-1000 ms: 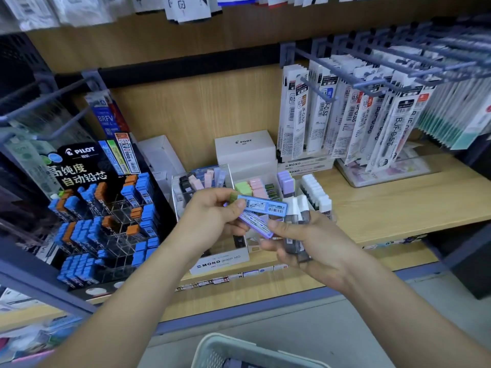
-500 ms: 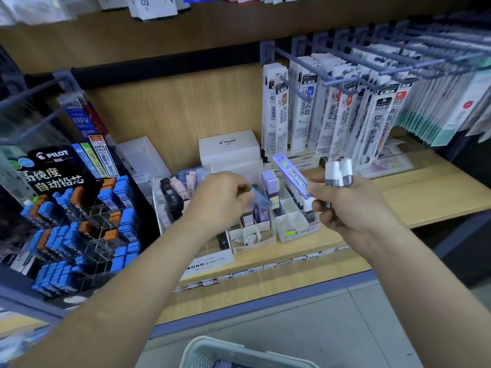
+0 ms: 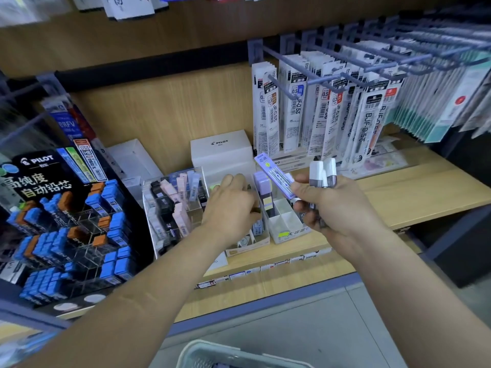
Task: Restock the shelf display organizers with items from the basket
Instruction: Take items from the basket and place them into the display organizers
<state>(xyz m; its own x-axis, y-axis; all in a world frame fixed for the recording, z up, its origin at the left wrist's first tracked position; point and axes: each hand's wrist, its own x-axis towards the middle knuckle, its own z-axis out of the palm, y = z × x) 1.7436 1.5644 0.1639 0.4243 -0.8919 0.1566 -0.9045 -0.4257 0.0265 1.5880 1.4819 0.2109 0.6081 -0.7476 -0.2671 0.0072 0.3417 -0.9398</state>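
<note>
Wooden shelf [image 3: 411, 192] in a stationery aisle, and we're right at the lead-refill section. The right hand [image 3: 337, 208] is the busy one. Thumb and forefinger pinch a purple lead case [image 3: 273, 176], which slants up and to the left above the shelf. The other fingers are wrapped round a small bunch of white-capped cases [image 3: 322, 173] standing upright out of the fist.

The left hand [image 3: 231, 205] is over at the white card organizer [image 3: 281, 224]. Its back is to the camera and its fingers curl down into the left-hand compartments. Whether they've got anything in them, can't tell, because the hand covers it. Between the two hands, a lilac-topped case [image 3: 261, 180] stands upright in that organizer.

Just left of the left hand sits a clear organizer [image 3: 175, 208], loaded with black, pink and pale blue cases leaning at angles. Behind both organizers, against the back panel, there's a white Pilot box [image 3: 223, 152]. Further left is a black Pilot display [image 3: 66, 227], stepped with blue and orange cases. Up on the right, refill packs [image 3: 318, 115] hang in rows from grey hooks [image 3: 282, 86].

Down at the bottom edge, between the forearms, the pale rim of the basket [image 3: 225, 350] pokes into view over the grey floor [image 3: 292, 328].
</note>
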